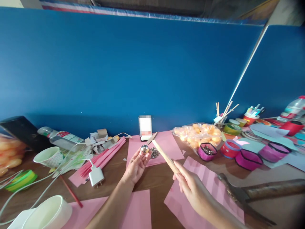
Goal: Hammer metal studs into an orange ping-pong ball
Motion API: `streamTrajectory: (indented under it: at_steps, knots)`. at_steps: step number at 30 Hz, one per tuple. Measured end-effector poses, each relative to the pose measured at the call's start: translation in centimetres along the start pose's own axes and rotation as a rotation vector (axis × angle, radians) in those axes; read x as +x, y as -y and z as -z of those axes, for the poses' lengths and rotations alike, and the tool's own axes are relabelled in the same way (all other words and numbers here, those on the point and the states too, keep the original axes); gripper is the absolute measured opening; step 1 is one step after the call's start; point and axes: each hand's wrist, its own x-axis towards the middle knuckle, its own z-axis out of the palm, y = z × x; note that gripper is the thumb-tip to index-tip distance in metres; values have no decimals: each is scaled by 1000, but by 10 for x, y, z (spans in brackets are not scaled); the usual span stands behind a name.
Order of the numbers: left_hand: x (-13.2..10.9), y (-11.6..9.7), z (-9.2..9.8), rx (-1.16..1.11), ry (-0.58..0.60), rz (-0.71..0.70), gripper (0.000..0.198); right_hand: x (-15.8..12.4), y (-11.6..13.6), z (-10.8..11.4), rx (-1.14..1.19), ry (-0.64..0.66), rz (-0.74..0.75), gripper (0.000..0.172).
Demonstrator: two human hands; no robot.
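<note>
Head view, one worktop against a blue wall [143,70].

1. Left hand [137,165]: raised palm-up over the middle of the table, fingertips closed on a small ball [144,149] with a shiny, studded surface. The ball is held above the near edge of a pink paper sheet [166,143].
2. Right hand [190,187]: fingers closed round the lower end of a wooden stick [164,156]. The stick slants up and to the left, and its tip ends just beside the ball. Whether tip and ball touch cannot be told.
3. Heap of small shiny bits [154,153]: on the pink sheet, between ball and stick, partly hidden by the stick.
4. Phone [145,128]: propped upright behind the sheet, screen blurred.
5. Clear bag of orange balls [202,133]: right of the sheet. In front of it stands a magenta pot [207,151] holding dark bits.
6. Hammer [240,194]: lying on the table just right of the right hand, head towards the hand.
7. White charger [96,176]: left of the left hand, resting on a bundle of pink strips [105,156], cable trailing left.
8. Paper cup [49,156], plastic bottle [62,137] lying on its side, and green tape roll [21,179]: far left, well apart from both hands.
9. White bowl [51,211]: near left corner, with a red pencil [71,192] beside it.
</note>
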Motion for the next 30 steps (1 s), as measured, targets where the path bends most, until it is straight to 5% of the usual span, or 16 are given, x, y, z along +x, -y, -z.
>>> streamTrajectory:
  at_steps: [7, 20, 30]
  knots:
    - [-2, 1, -2, 19, -19, 11, 59, -1, 2, 6, -52, -13, -19, 44]
    - [6, 11, 3, 155, -53, -114, 36, -6, 15, 14, -173, -43, 69, 41]
    - [1, 14, -3, 303, -85, -143, 39, -7, 17, 26, -200, 47, 93, 43]
